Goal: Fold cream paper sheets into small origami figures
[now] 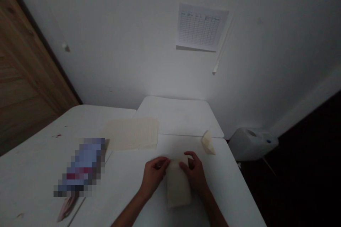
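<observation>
A cream sheet of paper (178, 188), folded into a narrow strip, lies on the white table (128, 177) in front of me. My left hand (153, 175) pinches its far left corner with curled fingers. My right hand (195, 172) presses and pinches the far right corner, fingers bent over the fold. Both hands rest on the table at the paper's far end.
A stack of cream sheets (131, 134) lies further back on the left. A small folded paper shape (208, 143) stands near the right edge. A blurred-out flat item (81, 167) lies at left. A white wall with a printed chart (200, 27) is behind; a white container (252, 143) sits beyond the table's right edge.
</observation>
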### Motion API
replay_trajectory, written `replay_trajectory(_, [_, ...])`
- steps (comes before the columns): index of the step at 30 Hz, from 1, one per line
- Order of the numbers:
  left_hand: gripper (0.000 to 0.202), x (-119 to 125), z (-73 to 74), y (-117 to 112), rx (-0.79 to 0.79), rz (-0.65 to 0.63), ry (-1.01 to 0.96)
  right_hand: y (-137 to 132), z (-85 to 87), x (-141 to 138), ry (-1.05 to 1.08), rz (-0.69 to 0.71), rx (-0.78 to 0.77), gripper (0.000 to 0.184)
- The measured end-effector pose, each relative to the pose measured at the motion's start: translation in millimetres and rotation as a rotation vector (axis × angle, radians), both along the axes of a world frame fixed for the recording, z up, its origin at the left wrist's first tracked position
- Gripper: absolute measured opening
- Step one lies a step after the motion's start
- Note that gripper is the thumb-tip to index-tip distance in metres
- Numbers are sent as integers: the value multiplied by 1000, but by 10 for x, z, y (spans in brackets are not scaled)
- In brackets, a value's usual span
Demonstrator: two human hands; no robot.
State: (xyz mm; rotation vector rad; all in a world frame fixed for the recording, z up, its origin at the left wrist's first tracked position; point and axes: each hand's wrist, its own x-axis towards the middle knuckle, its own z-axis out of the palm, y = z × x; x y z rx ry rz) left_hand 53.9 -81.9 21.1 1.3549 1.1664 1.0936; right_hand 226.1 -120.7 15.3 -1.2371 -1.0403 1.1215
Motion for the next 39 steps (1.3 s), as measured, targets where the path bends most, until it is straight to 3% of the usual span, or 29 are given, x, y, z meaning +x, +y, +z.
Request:
replay_trajectory(7, [28, -16, -37, 12, 25, -50, 15, 11, -6, 150, -208, 28, 55, 28])
replay_trajectory(14, [30, -26, -37, 10, -36, -125, 0, 58, 151, 321, -333, 195, 26, 32])
replay_trajectory(18, [33, -20, -8, -3, -92, -155, -41, 67, 175, 392, -357, 223, 14, 31])
replay_trajectory(31, [39, -26, -33, 30, -112, -125, -66, 85, 60, 448, -107, 182, -28, 38])
replay_trajectory(39, [37, -35, 21, 6, -111, -113, -59, 61, 38, 497, -67, 150, -5, 35])
